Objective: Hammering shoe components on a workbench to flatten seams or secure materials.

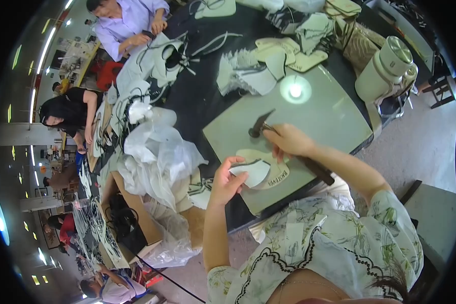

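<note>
A white cut piece with a dark strip along its upper edge is pinched between the thumb and fingers of my left hand. My right hand is wrapped around a hammer; its metal head points to the far left, and the dark handle runs back under my wrist. Beneath the white piece, a cream template with lettering lies on a pale, glossy work board. My right fingertips hang just beyond the template, and whether they touch the board I cannot tell.
White pieces and cream templates are piled behind the board. A large white flask stands at the right. Crumpled plastic bags and a cardboard box are on the left. Across the dark table sits a co-worker.
</note>
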A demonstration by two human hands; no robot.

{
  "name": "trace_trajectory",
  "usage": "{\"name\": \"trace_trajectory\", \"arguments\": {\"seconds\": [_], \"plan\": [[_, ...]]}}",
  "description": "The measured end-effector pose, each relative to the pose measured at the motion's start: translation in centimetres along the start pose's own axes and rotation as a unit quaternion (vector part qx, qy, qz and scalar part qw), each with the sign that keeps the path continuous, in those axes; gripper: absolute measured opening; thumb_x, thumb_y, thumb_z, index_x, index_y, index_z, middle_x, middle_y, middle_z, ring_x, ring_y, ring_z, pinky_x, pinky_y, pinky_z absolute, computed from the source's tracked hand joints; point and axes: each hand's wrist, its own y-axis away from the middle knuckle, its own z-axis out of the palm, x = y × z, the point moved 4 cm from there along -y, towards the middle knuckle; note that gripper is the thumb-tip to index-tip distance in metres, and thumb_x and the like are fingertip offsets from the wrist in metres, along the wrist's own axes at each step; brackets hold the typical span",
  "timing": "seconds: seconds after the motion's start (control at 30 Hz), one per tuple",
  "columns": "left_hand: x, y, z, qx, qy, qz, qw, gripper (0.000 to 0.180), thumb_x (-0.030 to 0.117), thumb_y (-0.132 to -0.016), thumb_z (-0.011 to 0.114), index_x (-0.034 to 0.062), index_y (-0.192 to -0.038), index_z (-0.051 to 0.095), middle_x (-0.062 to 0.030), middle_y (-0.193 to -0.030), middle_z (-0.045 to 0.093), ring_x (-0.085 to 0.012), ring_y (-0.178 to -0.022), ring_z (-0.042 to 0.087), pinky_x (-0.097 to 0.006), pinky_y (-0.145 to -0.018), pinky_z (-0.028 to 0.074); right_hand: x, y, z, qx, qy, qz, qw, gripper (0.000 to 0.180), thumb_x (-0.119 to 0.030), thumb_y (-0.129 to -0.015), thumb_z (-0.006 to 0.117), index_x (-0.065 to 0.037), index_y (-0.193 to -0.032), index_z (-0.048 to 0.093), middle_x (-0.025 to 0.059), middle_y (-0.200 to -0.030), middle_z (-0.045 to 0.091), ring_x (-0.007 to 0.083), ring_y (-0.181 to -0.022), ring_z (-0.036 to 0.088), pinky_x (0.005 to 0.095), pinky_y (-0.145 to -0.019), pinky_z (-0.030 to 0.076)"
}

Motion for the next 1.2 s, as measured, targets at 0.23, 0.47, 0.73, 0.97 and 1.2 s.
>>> {"name": "trace_trajectory", "arguments": {"seconds": [0.23,0.47,0.73,0.97,1.2], "plan": [[-1.8,1.7,0.1,0.018,-0.052,0.016,0.998,0.028,0.005,-0.09,0.066,0.0002,-0.115,0.055,-0.0038,-0.081,0.063,-0.0058,-0.057,0.057,-0.019,-0.05,0.044,0.3,2.9,0.7,-0.092,0.036,0.027,0.995,0.043,-0.036,-0.102,0.045,0.004,-0.094,0.059,0.0103,-0.068,0.067,0.0187,-0.055,0.069,0.0299,-0.042,0.051],[-0.1,-1.6,2.1,-0.079,-0.141,0.009,0.987,0.026,0.003,-0.085,0.068,0.0045,-0.111,0.062,-0.0021,-0.071,0.063,-0.0067,-0.054,0.057,-0.023,-0.051,0.045,0.3,4.2,1.0,-0.042,0.049,0.035,0.997,0.04,-0.033,-0.103,0.045,0.005,-0.099,0.06,0.0095,-0.068,0.068,0.0178,-0.057,0.069,0.0297,-0.045,0.053],[0.8,-2.1,1.7,-0.076,-0.22,-0.001,0.973,0.025,0.002,-0.087,0.067,0.001,-0.111,0.061,-0.0001,-0.079,0.065,-0.0035,-0.06,0.057,-0.02,-0.051,0.045,0.4,3.8,0.8,-0.046,0.061,0.033,0.997,0.041,-0.032,-0.103,0.045,0.006,-0.1,0.06,0.01,-0.066,0.068,0.0176,-0.054,0.068,0.0298,-0.046,0.053],[0.8,-2.5,1.4,-0.095,-0.198,0.002,0.976,0.023,0.003,-0.086,0.068,0.0022,-0.108,0.063,0.0029,-0.075,0.062,-0.0025,-0.057,0.054,-0.02,-0.051,0.044,0.5,3.6,1.0,-0.039,0.076,0.01,0.996,0.04,-0.031,-0.103,0.046,0.005,-0.095,0.061,0.0101,-0.062,0.067,0.0184,-0.052,0.067,0.0307,-0.046,0.053],[0.5,-2.7,1.7,-0.104,-0.207,-0.011,0.973,0.023,0.003,-0.085,0.068,0.0019,-0.108,0.062,0.003,-0.074,0.061,-0.0022,-0.055,0.053,-0.019,-0.049,0.043,0.6,3.6,1.0,-0.029,0.08,0.01,0.996,0.04,-0.031,-0.103,0.046,0.005,-0.093,0.061,0.0104,-0.062,0.067,0.0189,-0.052,0.066,0.0315,-0.047,0.053]]}}
